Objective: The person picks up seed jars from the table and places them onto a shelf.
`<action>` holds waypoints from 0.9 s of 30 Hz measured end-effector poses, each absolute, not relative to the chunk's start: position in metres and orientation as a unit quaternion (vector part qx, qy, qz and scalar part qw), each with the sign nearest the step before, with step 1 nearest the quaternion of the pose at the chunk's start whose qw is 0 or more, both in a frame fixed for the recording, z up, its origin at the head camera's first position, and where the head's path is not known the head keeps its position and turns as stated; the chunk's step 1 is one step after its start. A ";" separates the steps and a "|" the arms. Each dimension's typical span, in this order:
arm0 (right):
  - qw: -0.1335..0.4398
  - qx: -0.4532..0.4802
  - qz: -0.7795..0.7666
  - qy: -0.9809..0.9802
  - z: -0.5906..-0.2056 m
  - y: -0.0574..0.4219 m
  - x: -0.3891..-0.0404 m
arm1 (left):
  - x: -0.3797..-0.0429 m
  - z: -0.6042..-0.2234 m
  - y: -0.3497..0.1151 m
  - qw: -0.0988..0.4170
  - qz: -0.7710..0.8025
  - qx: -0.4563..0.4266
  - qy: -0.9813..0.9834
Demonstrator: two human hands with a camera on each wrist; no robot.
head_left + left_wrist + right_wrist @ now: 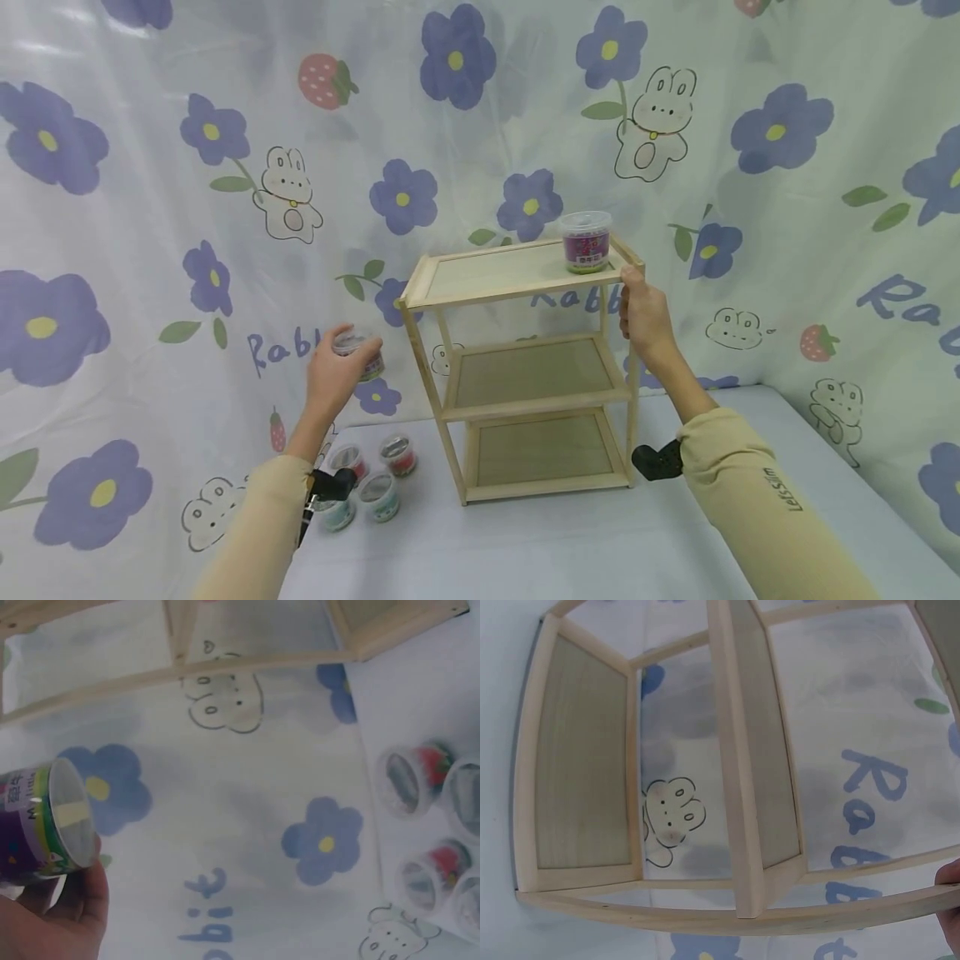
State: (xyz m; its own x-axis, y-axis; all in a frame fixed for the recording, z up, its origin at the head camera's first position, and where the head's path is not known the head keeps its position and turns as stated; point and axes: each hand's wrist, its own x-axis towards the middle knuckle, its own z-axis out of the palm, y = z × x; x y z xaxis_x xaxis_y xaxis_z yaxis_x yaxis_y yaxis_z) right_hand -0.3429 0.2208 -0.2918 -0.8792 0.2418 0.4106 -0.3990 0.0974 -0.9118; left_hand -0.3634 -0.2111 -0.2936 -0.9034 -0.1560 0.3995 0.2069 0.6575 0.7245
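My left hand (335,371) grips a small plastic tub (367,360) in the air, left of the wooden shelf rack (536,408). In the left wrist view the same tub (46,825) shows a purple label with a green and yellow band. At the rack's top right front corner, my right hand (647,315) holds the frame by its post. A purple-labelled tub (587,243) with a clear lid stands upright on the top board near that corner. Seen from the right wrist, two lower boards and the front post (742,924) fill the view, with part of my right hand (951,907) at the edge.
Several tubs stand on the white table (525,550) left of the rack: red-labelled ones such as this tub (398,455) at the back, blue-green ones such as this tub (378,497) in front. A patterned curtain (480,133) hangs behind.
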 end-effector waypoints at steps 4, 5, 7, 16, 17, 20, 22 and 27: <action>0.240 0.051 0.667 -0.704 -0.293 0.221 -0.344 | -0.363 -0.282 -0.209 0.226 -0.416 -0.012 -0.881; 0.240 0.050 0.667 -0.703 -0.293 0.221 -0.344 | -0.363 -0.279 -0.208 0.226 -0.416 -0.012 -0.881; 0.240 0.049 0.669 -0.702 -0.293 0.221 -0.344 | -0.363 -0.274 -0.207 0.227 -0.415 -0.013 -0.881; 0.238 0.058 0.667 -0.704 -0.290 0.218 -0.341 | -0.361 -0.240 -0.199 0.256 -0.419 -0.037 -0.871; 0.241 0.058 0.664 -0.705 -0.290 0.218 -0.341 | -0.360 -0.234 -0.197 0.259 -0.416 -0.040 -0.871; 0.248 0.055 0.658 -0.709 -0.290 0.219 -0.341 | -0.361 -0.216 -0.189 0.269 -0.415 -0.050 -0.868; 0.250 0.056 0.657 -0.709 -0.290 0.221 -0.342 | -0.361 -0.206 -0.183 0.273 -0.423 -0.061 -0.862; 0.239 0.062 0.668 -0.702 -0.291 0.221 -0.342 | -0.363 -0.189 -0.169 0.277 -0.432 -0.080 -0.854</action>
State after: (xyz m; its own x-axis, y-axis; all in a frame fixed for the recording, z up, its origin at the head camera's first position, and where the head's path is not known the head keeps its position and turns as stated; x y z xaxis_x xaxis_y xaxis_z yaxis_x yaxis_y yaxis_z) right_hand -0.3419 0.2215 -0.2905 -0.8778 0.2322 0.4190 -0.4071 0.0993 -0.9080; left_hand -0.3626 -0.1688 -0.1889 -0.8337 -0.1023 0.5426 0.3764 0.6137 0.6940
